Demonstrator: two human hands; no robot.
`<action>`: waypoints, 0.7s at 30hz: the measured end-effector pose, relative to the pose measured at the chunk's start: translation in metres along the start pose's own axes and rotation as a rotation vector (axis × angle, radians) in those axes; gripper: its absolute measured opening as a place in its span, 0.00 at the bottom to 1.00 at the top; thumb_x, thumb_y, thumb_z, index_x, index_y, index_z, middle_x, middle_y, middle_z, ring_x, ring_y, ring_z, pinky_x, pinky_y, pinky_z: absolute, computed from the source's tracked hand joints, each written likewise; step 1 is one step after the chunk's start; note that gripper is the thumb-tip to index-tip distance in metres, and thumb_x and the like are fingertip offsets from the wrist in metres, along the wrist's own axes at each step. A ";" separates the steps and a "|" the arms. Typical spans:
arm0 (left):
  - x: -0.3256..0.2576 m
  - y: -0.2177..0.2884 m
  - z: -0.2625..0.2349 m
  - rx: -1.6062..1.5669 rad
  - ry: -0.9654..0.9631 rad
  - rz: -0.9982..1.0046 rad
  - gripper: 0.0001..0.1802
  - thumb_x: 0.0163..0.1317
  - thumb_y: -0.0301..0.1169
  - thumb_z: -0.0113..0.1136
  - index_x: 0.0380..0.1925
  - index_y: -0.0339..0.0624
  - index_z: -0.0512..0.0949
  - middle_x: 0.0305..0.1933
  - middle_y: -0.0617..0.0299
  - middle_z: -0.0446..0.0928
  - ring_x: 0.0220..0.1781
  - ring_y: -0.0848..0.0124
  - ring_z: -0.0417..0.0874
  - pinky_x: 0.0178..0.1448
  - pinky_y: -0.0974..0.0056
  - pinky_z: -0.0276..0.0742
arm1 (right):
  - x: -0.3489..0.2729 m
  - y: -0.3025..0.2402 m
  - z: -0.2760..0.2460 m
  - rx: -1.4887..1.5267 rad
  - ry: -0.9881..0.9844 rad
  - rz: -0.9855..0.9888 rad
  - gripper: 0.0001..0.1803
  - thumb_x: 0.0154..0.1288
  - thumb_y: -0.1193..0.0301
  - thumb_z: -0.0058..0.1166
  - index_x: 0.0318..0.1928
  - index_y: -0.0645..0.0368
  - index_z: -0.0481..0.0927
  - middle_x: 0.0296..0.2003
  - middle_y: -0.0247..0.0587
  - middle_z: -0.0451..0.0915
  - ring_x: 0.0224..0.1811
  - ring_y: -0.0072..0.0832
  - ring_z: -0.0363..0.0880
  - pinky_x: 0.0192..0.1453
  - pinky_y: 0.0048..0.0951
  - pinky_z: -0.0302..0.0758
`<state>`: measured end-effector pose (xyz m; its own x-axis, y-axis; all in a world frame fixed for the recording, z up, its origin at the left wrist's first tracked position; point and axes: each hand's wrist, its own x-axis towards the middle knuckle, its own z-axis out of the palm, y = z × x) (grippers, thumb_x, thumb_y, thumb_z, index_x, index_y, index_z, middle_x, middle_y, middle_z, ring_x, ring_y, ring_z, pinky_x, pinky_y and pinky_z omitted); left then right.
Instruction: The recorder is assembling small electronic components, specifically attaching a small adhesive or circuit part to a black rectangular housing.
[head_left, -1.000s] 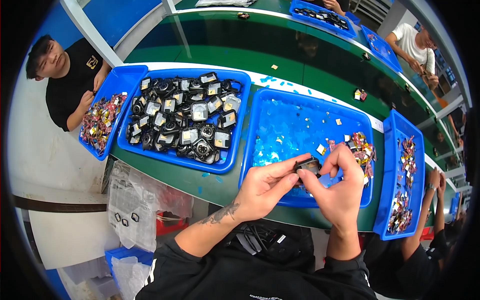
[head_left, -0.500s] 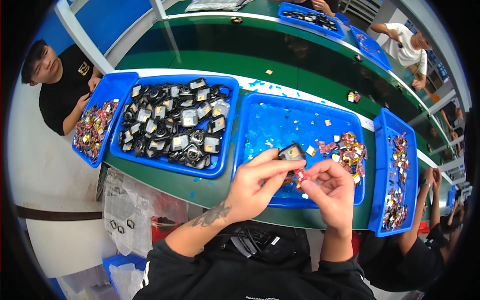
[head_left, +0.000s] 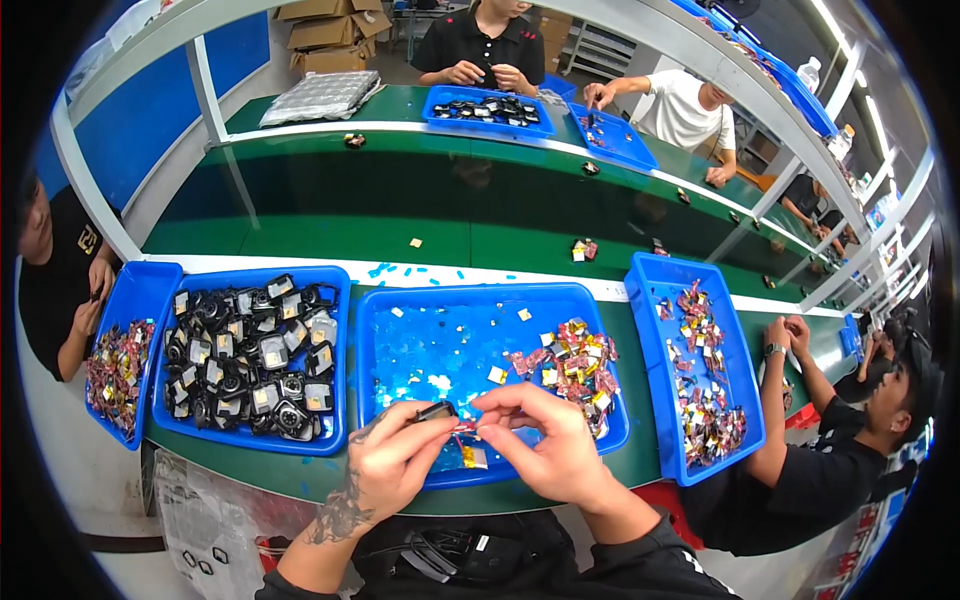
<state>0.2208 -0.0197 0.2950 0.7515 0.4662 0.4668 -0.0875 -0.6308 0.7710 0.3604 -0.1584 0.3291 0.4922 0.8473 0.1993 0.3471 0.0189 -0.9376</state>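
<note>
Left fingers [head_left: 418,437] pinch a small black case [head_left: 437,411]; right fingers [head_left: 528,400], slightly parted, meet a reddish strip [head_left: 466,426], grip unclear.

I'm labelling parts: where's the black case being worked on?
In the head view, below and left of centre, the black case is in the left hand, over the blue-scrap tray.

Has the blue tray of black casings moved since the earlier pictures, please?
No; against the white strip, the tray of black casings keeps its place; only the view shifted.
</note>
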 end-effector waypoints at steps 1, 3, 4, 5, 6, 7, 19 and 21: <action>0.000 -0.002 0.001 0.061 0.009 0.095 0.12 0.51 0.18 0.67 0.38 0.38 0.84 0.40 0.53 0.81 0.39 0.61 0.85 0.40 0.64 0.82 | 0.001 0.001 -0.002 0.003 -0.020 0.030 0.14 0.62 0.80 0.58 0.49 0.65 0.78 0.37 0.41 0.82 0.40 0.24 0.82 0.43 0.25 0.80; 0.003 -0.006 0.002 0.181 0.019 0.270 0.13 0.50 0.20 0.67 0.38 0.41 0.84 0.44 0.54 0.81 0.40 0.61 0.86 0.41 0.63 0.84 | 0.004 -0.004 -0.008 0.026 -0.066 0.063 0.13 0.62 0.80 0.58 0.49 0.65 0.78 0.39 0.40 0.81 0.42 0.22 0.81 0.46 0.24 0.79; 0.002 -0.008 0.000 0.183 0.018 0.268 0.13 0.50 0.20 0.67 0.38 0.41 0.84 0.44 0.54 0.81 0.40 0.61 0.86 0.41 0.63 0.84 | 0.005 -0.007 -0.011 0.042 -0.107 0.095 0.13 0.63 0.80 0.58 0.49 0.66 0.78 0.41 0.39 0.80 0.43 0.21 0.80 0.49 0.23 0.79; 0.000 -0.010 -0.003 0.249 -0.009 0.331 0.14 0.49 0.20 0.67 0.38 0.41 0.85 0.45 0.53 0.81 0.40 0.61 0.86 0.41 0.64 0.84 | 0.006 -0.007 -0.011 0.061 -0.122 0.118 0.13 0.62 0.79 0.59 0.48 0.66 0.78 0.40 0.39 0.80 0.42 0.21 0.81 0.48 0.23 0.79; 0.000 -0.012 -0.005 0.320 -0.033 0.392 0.14 0.49 0.21 0.67 0.38 0.42 0.85 0.46 0.53 0.81 0.40 0.61 0.86 0.41 0.64 0.84 | 0.007 -0.008 -0.012 0.067 -0.128 0.116 0.13 0.62 0.79 0.59 0.48 0.66 0.78 0.40 0.39 0.80 0.42 0.21 0.81 0.48 0.23 0.79; -0.002 -0.013 -0.005 0.351 -0.022 0.427 0.15 0.48 0.23 0.66 0.39 0.43 0.85 0.47 0.53 0.81 0.40 0.61 0.86 0.40 0.64 0.84 | 0.007 -0.009 -0.011 0.065 -0.133 0.105 0.13 0.62 0.79 0.59 0.48 0.66 0.78 0.40 0.39 0.80 0.42 0.21 0.81 0.48 0.23 0.79; 0.003 -0.012 0.003 0.190 0.098 0.426 0.15 0.45 0.19 0.65 0.38 0.38 0.84 0.46 0.50 0.81 0.38 0.61 0.86 0.38 0.64 0.83 | 0.008 -0.008 -0.012 0.271 -0.109 0.134 0.16 0.61 0.84 0.56 0.51 0.67 0.76 0.40 0.38 0.79 0.43 0.21 0.80 0.47 0.20 0.78; 0.000 -0.014 0.002 0.203 0.101 0.421 0.15 0.46 0.19 0.65 0.37 0.38 0.84 0.46 0.51 0.81 0.38 0.62 0.86 0.38 0.64 0.83 | 0.008 -0.007 -0.010 0.284 -0.120 0.148 0.16 0.61 0.84 0.56 0.51 0.67 0.75 0.39 0.38 0.79 0.42 0.20 0.80 0.46 0.20 0.78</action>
<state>0.2236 -0.0122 0.2834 0.6098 0.1955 0.7680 -0.2340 -0.8815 0.4102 0.3699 -0.1569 0.3405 0.4171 0.9081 0.0364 0.0344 0.0243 -0.9991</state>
